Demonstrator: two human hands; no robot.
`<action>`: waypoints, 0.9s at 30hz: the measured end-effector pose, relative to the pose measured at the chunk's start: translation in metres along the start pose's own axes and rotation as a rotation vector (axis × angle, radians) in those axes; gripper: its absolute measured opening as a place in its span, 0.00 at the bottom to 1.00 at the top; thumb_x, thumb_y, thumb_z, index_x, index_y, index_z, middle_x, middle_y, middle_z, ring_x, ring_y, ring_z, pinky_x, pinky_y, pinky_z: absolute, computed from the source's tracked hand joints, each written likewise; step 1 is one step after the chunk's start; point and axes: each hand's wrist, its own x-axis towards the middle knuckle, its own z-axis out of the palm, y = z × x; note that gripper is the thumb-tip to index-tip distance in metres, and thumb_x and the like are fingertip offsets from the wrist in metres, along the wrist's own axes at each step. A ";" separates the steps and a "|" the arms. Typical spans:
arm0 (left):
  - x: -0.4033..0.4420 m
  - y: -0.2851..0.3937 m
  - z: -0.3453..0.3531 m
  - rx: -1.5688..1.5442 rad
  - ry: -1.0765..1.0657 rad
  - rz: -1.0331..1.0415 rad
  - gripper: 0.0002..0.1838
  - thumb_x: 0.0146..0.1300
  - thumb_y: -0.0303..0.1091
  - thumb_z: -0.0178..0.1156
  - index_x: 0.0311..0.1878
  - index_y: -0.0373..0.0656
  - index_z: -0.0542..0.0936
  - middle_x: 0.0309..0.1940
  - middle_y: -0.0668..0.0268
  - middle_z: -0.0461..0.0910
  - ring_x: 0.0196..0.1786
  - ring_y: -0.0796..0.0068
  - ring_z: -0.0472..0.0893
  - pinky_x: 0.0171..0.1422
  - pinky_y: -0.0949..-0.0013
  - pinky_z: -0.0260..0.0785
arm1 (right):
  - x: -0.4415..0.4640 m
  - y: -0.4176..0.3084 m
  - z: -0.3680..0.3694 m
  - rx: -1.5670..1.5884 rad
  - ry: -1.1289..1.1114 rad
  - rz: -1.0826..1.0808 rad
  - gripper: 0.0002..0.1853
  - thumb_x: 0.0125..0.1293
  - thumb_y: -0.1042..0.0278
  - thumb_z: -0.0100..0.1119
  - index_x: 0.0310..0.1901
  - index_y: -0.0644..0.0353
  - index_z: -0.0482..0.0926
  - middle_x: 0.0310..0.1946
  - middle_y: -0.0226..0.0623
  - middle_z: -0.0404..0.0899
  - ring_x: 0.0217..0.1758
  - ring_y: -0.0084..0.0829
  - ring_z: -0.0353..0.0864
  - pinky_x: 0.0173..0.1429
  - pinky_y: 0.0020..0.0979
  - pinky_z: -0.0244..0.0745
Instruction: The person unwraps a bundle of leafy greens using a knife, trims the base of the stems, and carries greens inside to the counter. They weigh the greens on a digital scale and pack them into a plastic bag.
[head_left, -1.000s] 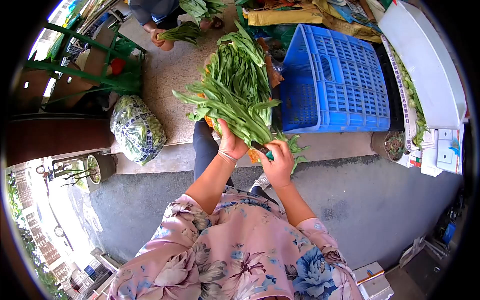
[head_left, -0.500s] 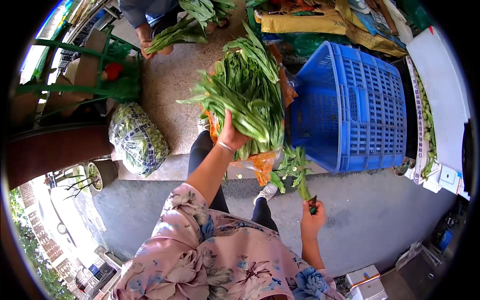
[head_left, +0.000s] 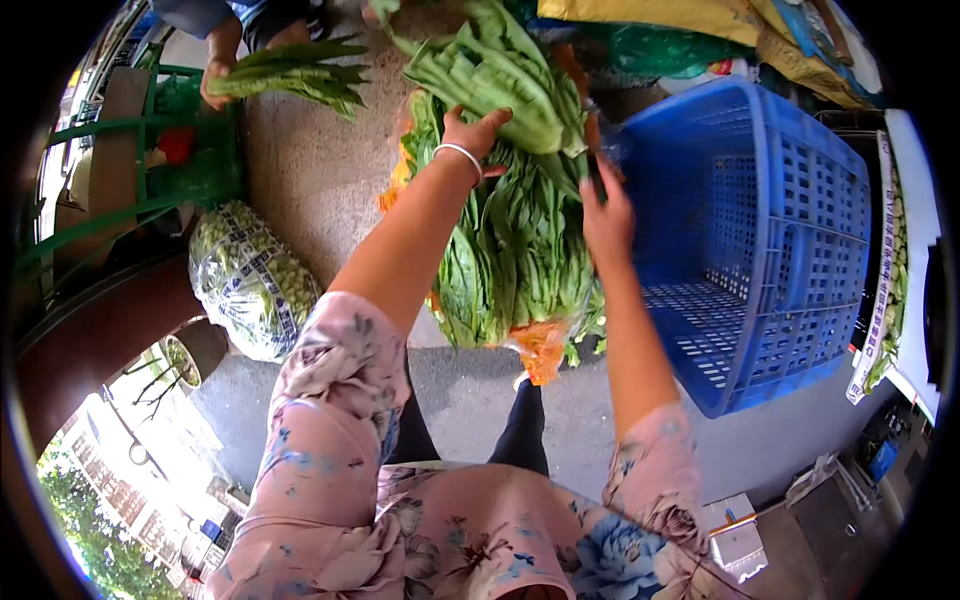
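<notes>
Left of the crate, atop the pile, lies the bunch. The right hand has returned to its stem end, grip unclear; the left hand spreads open against it, so both now attend it.

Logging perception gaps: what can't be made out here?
All in the head view:
- Object in the right hand: blurred, partly behind fingers.
- Left hand's palm contact: hidden by the hand itself.
- Other person's head: cut off by top edge.
- Print on the bagged vegetables: too small.
</notes>
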 end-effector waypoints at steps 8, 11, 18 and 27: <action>-0.097 -0.095 -0.107 -0.074 0.226 0.190 0.09 0.56 0.31 0.55 0.38 0.37 0.74 0.25 0.66 0.76 0.28 0.75 0.78 0.29 0.74 0.70 | 0.055 0.007 0.031 -0.214 -0.182 0.109 0.21 0.58 0.50 0.51 0.53 0.41 0.71 0.39 0.40 0.78 0.42 0.42 0.76 0.46 0.34 0.69; -0.116 -0.190 -0.111 0.061 0.334 0.141 0.10 0.50 0.28 0.60 0.35 0.35 0.74 0.21 0.65 0.76 0.22 0.79 0.75 0.26 0.76 0.69 | 0.023 -0.004 0.022 -0.124 -0.044 0.046 0.20 0.58 0.52 0.52 0.52 0.45 0.73 0.38 0.41 0.78 0.42 0.42 0.77 0.45 0.33 0.70; -0.123 -0.269 -0.079 0.122 0.236 0.047 0.43 0.50 0.42 0.66 0.63 0.43 0.51 0.47 0.58 0.71 0.40 0.69 0.75 0.39 0.67 0.70 | -0.198 0.035 0.025 0.409 -0.278 0.884 0.15 0.45 0.64 0.66 0.35 0.56 0.75 0.30 0.31 0.76 0.31 0.24 0.75 0.34 0.26 0.69; -0.141 -0.238 -0.067 0.009 0.135 -0.170 0.33 0.56 0.44 0.60 0.61 0.53 0.56 0.49 0.62 0.71 0.47 0.64 0.75 0.39 0.58 0.72 | -0.238 0.029 0.039 0.950 -0.333 1.218 0.13 0.52 0.58 0.64 0.36 0.49 0.73 0.32 0.23 0.76 0.28 0.13 0.73 0.18 0.16 0.46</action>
